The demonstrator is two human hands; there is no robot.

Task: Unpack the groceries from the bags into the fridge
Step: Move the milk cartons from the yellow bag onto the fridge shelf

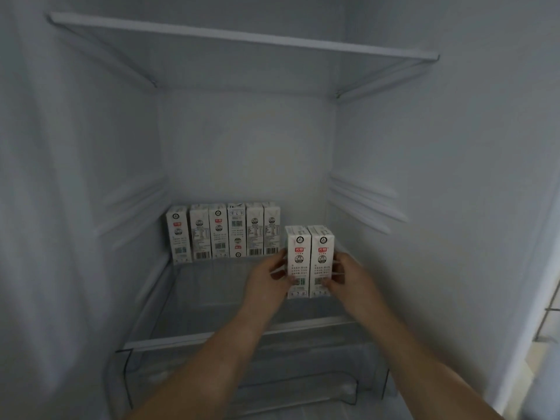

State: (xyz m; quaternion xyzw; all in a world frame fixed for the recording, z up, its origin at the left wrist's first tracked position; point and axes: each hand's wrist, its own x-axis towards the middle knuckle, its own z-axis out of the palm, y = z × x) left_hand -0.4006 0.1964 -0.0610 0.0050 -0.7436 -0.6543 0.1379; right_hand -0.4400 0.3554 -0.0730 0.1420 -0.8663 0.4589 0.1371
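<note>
Holding two cartons (pixel 310 262) side by side, the left hand (pixel 268 277) & right hand (pixel 348 275) squeezed them from each side, fingers curled on the outer faces, so both hands were clamped on the pair. The pair was inside the fridge (pixel 91 147), over the glass shelf (pixel 212 298), a bit in front of & to the right of the row (pixel 224 231) of six more cartons that stood along the back wall. I couldn't tell if the pair's bottoms were touching the shelf or just above it. What could go wrong: the two were only pressed together, not stuck, so if one hand let go first, one carton could slip out & fall over. Pushed back too fast, the pair could bump the last carton in the row & knock it, maybe the rest too, bc they stood close together. The shelf looked smooth, so cartons may slide on it. The cartons were tall, thin boxes w/ flat sides & sharp edges, white card w/ red labels, black print & barcodes. They looked stiff but squishy if squeezed hard. The fridge walls were plain white plastic w/ ridges on the sides, & a clear drawer (pixel 242 374) sat below the shelf.
</note>
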